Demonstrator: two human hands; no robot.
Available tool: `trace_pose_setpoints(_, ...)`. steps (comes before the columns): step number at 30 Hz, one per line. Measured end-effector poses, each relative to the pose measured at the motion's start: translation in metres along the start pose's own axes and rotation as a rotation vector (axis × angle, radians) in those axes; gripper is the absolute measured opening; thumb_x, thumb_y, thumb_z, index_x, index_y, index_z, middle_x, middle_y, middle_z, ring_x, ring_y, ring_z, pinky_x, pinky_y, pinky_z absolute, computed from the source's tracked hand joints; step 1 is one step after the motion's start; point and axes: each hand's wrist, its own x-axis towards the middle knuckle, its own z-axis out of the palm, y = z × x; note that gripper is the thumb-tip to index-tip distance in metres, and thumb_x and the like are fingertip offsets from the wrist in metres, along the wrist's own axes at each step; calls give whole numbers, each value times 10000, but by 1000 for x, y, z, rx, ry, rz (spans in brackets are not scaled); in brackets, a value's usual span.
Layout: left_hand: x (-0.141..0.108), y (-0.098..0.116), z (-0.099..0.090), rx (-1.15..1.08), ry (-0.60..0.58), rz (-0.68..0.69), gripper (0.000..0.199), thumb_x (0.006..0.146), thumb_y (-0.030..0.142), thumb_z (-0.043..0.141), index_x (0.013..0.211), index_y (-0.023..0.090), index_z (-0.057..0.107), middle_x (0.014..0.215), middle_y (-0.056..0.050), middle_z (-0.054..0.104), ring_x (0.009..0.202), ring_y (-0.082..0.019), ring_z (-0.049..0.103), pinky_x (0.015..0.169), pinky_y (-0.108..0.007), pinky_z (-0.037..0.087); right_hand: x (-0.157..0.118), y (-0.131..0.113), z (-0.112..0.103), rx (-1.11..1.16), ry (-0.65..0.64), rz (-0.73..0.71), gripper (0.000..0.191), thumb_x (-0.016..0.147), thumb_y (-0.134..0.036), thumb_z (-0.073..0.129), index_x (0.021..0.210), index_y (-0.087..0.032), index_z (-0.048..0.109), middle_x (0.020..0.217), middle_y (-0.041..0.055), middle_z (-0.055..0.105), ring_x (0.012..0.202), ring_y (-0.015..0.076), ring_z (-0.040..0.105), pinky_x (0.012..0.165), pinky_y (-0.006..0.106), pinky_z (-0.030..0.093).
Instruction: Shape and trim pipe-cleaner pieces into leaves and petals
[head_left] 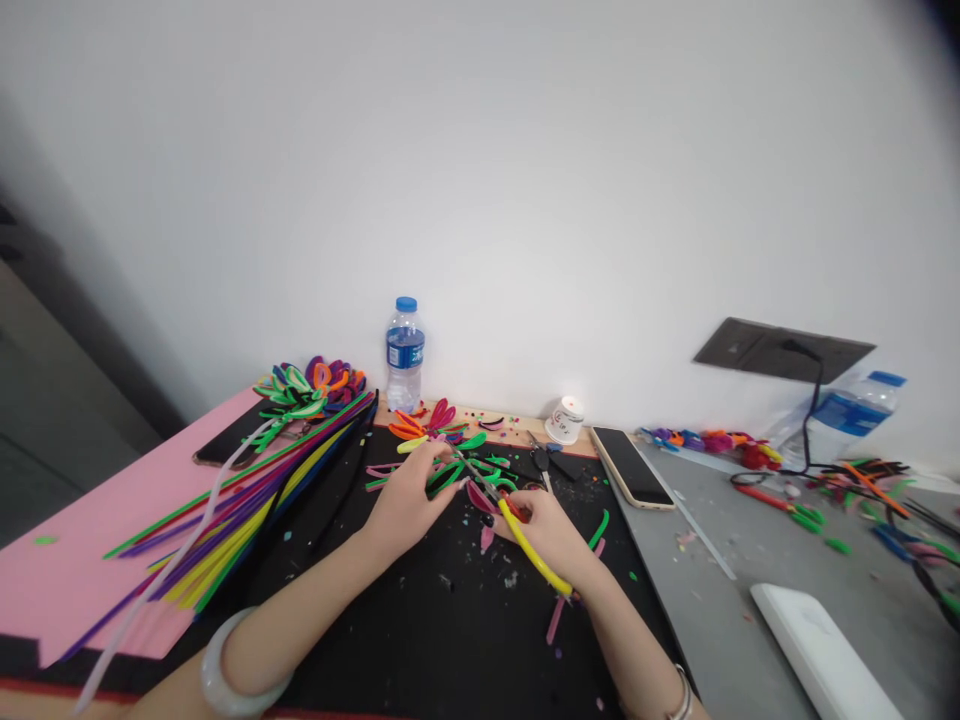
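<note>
My right hand (544, 530) is closed round a pair of pliers with a yellow handle (536, 555). Their long metal jaws (478, 472) point up and left toward the fingertips of my left hand (409, 495). Thumb and forefinger of that hand are bent round green pipe cleaner loops (442, 478); the exact grip is partly hidden. Pink and green looped pipe cleaners lie about both hands on the black mat (360, 640). Just beyond them are orange and magenta loops (431, 420) and a yellow loop (411, 446).
Straight pipe cleaners (255, 520) lie on pink sheet (67, 540) at left, near finished-looking loops (300, 390) and a dark phone (232, 435). A water bottle (405, 360), paper cup (565, 420), scissors (541, 462) and phone (632, 468) stand or lie behind. A white slab (821, 650) is right.
</note>
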Motion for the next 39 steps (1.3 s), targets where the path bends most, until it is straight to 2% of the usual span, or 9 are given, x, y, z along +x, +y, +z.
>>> trace_pose_setpoints(2, 1, -3, -2, 93, 36, 97, 147, 830, 214, 540, 977, 215, 547, 1017, -70, 602, 1002, -230, 564, 875, -342, 442, 0, -1, 1, 19, -5, 17, 377, 724, -429, 580, 561, -194, 335, 571, -63, 242, 531, 81, 233, 464, 216, 175)
trace_pose_setpoints(6, 5, -7, -3, 168, 95, 237, 160, 862, 173, 493, 945, 213, 624, 985, -79, 636, 1010, -217, 565, 934, -342, 411, -1, -4, 3, 52, -21, 35, 354, 724, -415, 575, 561, -192, 353, 586, -57, 230, 543, 85, 221, 468, 219, 174)
trace_pose_setpoints(11, 9, -8, -4, 250, 124, 293, 190, 877, 197, 496, 887, 212, 686, 826, -72, 660, 839, -203, 586, 863, -345, 436, -1, -7, 4, 73, -16, 48, 315, 718, -374, 558, 558, -196, 353, 583, -57, 223, 540, 86, 211, 469, 219, 169)
trace_pose_setpoints(15, 10, -10, -4, 254, 127, 300, 218, 885, 206, 482, 884, 197, 700, 775, -77, 655, 796, -200, 585, 821, -338, 447, -1, -9, 5, 67, -1, 59, 331, 704, -397, 571, 556, -197, 353, 567, -61, 247, 527, 84, 221, 464, 218, 176)
trace_pose_setpoints(21, 10, -8, -6, 91, 63, 185, 214, 865, 220, 503, 828, 210, 713, 776, -71, 685, 764, -200, 615, 764, -318, 460, -1, -8, 4, -17, 60, 69, 355, 664, -380, 616, 532, -196, 343, 541, -65, 284, 514, 83, 254, 465, 216, 194)
trace_pose_setpoints(26, 12, -1, -11, -107, -27, 26, 158, 815, 237, 567, 757, 202, 710, 752, -45, 699, 716, -191, 611, 697, -288, 441, 0, -1, 3, -88, 92, 3, 358, 670, -385, 617, 534, -193, 347, 537, -67, 307, 514, 82, 268, 471, 212, 208)
trace_pose_setpoints(32, 14, -7, -10, -477, -187, -266, 192, 756, 324, 632, 670, 158, 680, 636, -11, 647, 599, -142, 537, 601, -250, 390, 1, 3, 1, -114, 113, -59, 370, 654, -373, 637, 540, -193, 334, 538, -76, 292, 514, 76, 255, 469, 213, 201)
trace_pose_setpoints(36, 14, -16, -7, -732, -265, -373, 233, 706, 357, 696, 640, 135, 668, 639, -26, 647, 602, -132, 541, 619, -254, 387, 0, 2, -2, -123, 91, -112, 381, 663, -365, 641, 543, -193, 323, 540, -78, 275, 516, 75, 244, 467, 215, 190)
trace_pose_setpoints(39, 11, -19, -6, -928, -331, -443, 259, 630, 370, 765, 689, 137, 669, 605, -18, 634, 578, -133, 549, 598, -261, 388, -1, -2, -5, -111, 51, -166, 345, 653, -311, 639, 545, -192, 333, 549, -77, 284, 525, 78, 251, 471, 212, 197)
